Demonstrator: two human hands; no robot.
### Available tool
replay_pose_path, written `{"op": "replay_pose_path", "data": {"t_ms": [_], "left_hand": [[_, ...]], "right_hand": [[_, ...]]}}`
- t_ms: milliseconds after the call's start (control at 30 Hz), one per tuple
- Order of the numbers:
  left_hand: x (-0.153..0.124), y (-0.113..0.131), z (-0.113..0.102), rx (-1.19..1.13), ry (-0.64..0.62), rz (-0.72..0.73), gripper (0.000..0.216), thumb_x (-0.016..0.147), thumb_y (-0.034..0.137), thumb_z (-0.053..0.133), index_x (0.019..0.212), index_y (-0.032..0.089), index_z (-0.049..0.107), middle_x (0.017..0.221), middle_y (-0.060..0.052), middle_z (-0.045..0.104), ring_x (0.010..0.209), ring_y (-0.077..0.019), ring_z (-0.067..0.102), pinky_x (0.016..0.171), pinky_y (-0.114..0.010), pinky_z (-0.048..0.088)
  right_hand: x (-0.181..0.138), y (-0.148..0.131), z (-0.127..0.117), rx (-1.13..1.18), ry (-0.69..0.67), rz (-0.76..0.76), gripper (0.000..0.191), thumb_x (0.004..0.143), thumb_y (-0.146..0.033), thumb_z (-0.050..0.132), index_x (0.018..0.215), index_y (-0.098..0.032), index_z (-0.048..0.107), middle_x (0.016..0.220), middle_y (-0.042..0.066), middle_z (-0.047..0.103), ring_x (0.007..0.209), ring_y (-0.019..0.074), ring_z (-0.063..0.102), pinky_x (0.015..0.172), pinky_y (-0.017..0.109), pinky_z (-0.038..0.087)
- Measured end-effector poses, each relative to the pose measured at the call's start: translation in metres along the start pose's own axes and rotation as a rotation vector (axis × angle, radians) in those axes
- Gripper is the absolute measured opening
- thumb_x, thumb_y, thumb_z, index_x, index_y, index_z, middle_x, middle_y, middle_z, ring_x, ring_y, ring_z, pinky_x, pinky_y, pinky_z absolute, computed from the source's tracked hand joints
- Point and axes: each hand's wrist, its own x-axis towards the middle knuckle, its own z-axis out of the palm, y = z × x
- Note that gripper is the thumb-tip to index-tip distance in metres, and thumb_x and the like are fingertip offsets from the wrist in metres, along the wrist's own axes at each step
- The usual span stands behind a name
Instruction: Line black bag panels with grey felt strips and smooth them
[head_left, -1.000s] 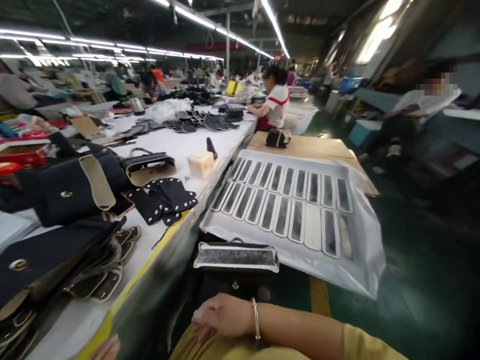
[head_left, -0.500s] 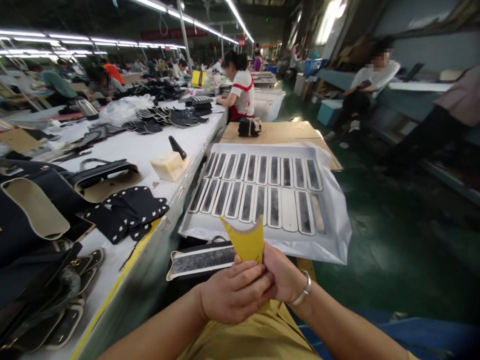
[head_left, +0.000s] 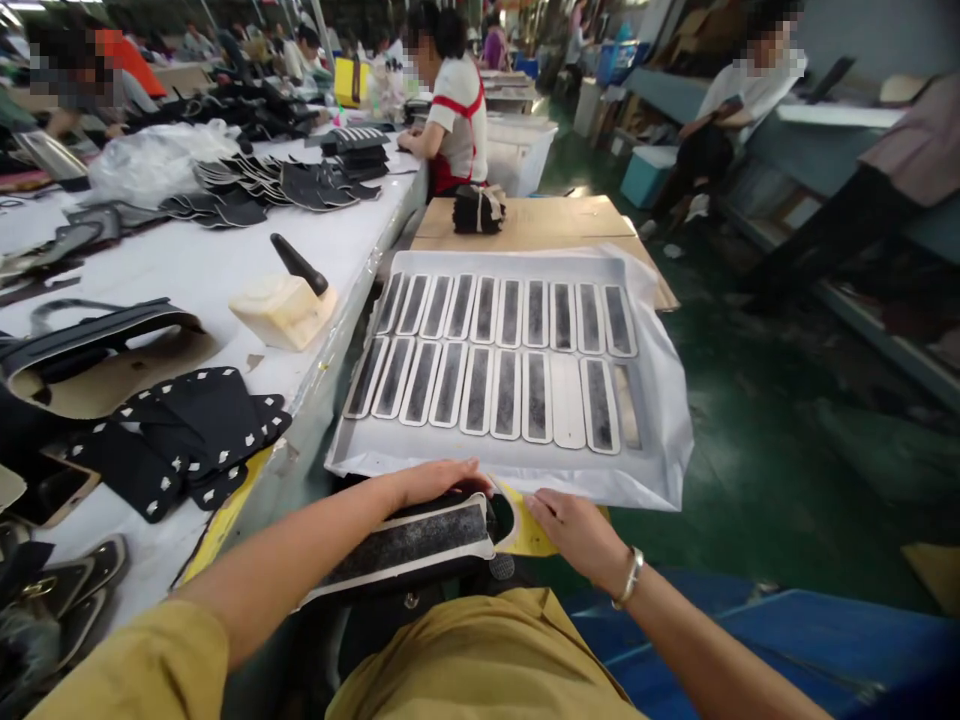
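Observation:
On my lap lies a black bag point(head_left: 409, 545) with a white-edged grey strip along its top. My left hand point(head_left: 431, 480) curls over the far edge of that strip and grips it. My right hand point(head_left: 577, 530) pinches a yellow card piece point(head_left: 529, 535), whose curved end lies against the bag's right end. Just beyond both hands is a white plastic sheet point(head_left: 660, 470) carrying two rows of several white-rimmed grey strips point(head_left: 480, 385).
A long white table point(head_left: 187, 270) on my left holds black studded pieces point(head_left: 195, 425), a cream block with a black handle point(head_left: 281, 305) and bag parts. A cardboard-topped table point(head_left: 555, 225) bears a black bundle point(head_left: 476, 208). A person in a white shirt point(head_left: 457, 110) sits beyond. Green floor lies to the right.
The yellow card, held upright in both hands half a second ago, is now low at the bag's right end in my right hand. My left hand moved onto the bag's strip.

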Motion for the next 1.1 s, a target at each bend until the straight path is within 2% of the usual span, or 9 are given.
{"op": "replay_pose_path", "data": {"t_ms": [33, 100, 300, 500, 600, 733, 800, 967, 1100], "left_hand": [[0.01, -0.005, 0.0, -0.062, -0.111, 0.019, 0.066, 0.091, 0.058, 0.017, 0.099, 0.019, 0.07, 0.101, -0.005, 0.069, 0.101, -0.0195, 0.06, 0.101, -0.031, 0.035], [0.023, -0.012, 0.003, -0.105, -0.212, 0.023, 0.067, 0.089, 0.062, 0.019, 0.093, 0.022, 0.072, 0.093, -0.002, 0.07, 0.097, -0.0188, 0.06, 0.1, -0.028, 0.033], [0.027, -0.028, 0.0, -0.115, -0.158, -0.192, 0.076, 0.084, 0.071, 0.017, 0.09, 0.022, 0.074, 0.089, 0.0, 0.07, 0.089, -0.0195, 0.059, 0.096, -0.029, 0.034], [0.027, -0.037, 0.002, -0.64, -0.396, -0.236, 0.089, 0.08, 0.077, 0.008, 0.096, 0.016, 0.071, 0.084, -0.004, 0.07, 0.085, -0.0189, 0.062, 0.092, -0.03, 0.039], [0.027, -0.042, 0.005, -0.847, -0.398, -0.287, 0.097, 0.079, 0.078, 0.004, 0.096, 0.009, 0.07, 0.076, -0.009, 0.069, 0.079, -0.0201, 0.063, 0.088, -0.031, 0.042], [0.027, -0.046, 0.007, -0.94, -0.429, -0.3, 0.097, 0.079, 0.078, 0.007, 0.098, 0.006, 0.069, 0.076, -0.01, 0.069, 0.078, -0.0198, 0.063, 0.087, -0.03, 0.042], [0.028, -0.045, 0.005, -0.963, -0.416, -0.291, 0.096, 0.078, 0.079, 0.009, 0.101, 0.006, 0.067, 0.079, -0.011, 0.07, 0.075, -0.0198, 0.063, 0.085, -0.031, 0.042], [0.027, -0.038, 0.002, -1.035, -0.231, -0.243, 0.08, 0.082, 0.075, 0.025, 0.11, 0.01, 0.063, 0.083, -0.008, 0.07, 0.07, -0.016, 0.061, 0.078, -0.027, 0.043], [0.02, -0.033, 0.005, -0.835, -0.101, -0.255, 0.065, 0.087, 0.063, 0.032, 0.108, 0.011, 0.064, 0.081, -0.005, 0.068, 0.071, -0.0153, 0.058, 0.074, -0.026, 0.041]], "right_hand": [[0.002, -0.002, 0.003, -0.097, -0.011, 0.014, 0.041, 0.094, -0.039, 0.035, 0.066, -0.018, 0.056, 0.062, 0.004, 0.061, 0.057, 0.0157, 0.053, 0.053, 0.026, 0.03], [0.005, -0.008, 0.007, -0.211, -0.015, 0.049, 0.045, 0.096, -0.04, 0.032, 0.07, -0.018, 0.061, 0.068, 0.007, 0.067, 0.062, 0.0178, 0.059, 0.054, 0.027, 0.028], [0.024, -0.029, 0.006, -0.456, -0.096, 0.072, 0.049, 0.097, -0.042, 0.029, 0.072, -0.018, 0.063, 0.072, 0.006, 0.069, 0.067, 0.0185, 0.064, 0.054, 0.028, 0.028], [0.043, -0.042, 0.018, -0.548, -0.076, 0.038, 0.053, 0.098, -0.042, 0.024, 0.077, -0.018, 0.066, 0.077, 0.008, 0.069, 0.072, 0.0198, 0.066, 0.06, 0.029, 0.035], [0.042, -0.046, 0.025, -0.574, -0.032, 0.025, 0.051, 0.099, -0.039, 0.025, 0.077, -0.018, 0.066, 0.076, 0.007, 0.07, 0.07, 0.0196, 0.065, 0.061, 0.029, 0.036], [0.039, -0.047, 0.027, -0.587, 0.013, -0.015, 0.049, 0.099, -0.038, 0.026, 0.078, -0.018, 0.065, 0.076, 0.007, 0.07, 0.068, 0.02, 0.065, 0.062, 0.03, 0.035], [0.04, -0.045, 0.026, -0.587, 0.015, -0.041, 0.049, 0.099, -0.038, 0.026, 0.078, -0.017, 0.065, 0.076, 0.008, 0.07, 0.07, 0.0201, 0.065, 0.064, 0.031, 0.035], [0.049, -0.04, 0.021, -0.609, -0.017, -0.167, 0.047, 0.099, -0.035, 0.027, 0.081, -0.016, 0.065, 0.078, 0.008, 0.07, 0.073, 0.0203, 0.065, 0.065, 0.03, 0.035], [0.059, -0.039, 0.017, -0.632, -0.049, -0.294, 0.047, 0.099, -0.036, 0.028, 0.08, -0.016, 0.066, 0.075, 0.008, 0.069, 0.071, 0.0193, 0.064, 0.064, 0.029, 0.034]]}}
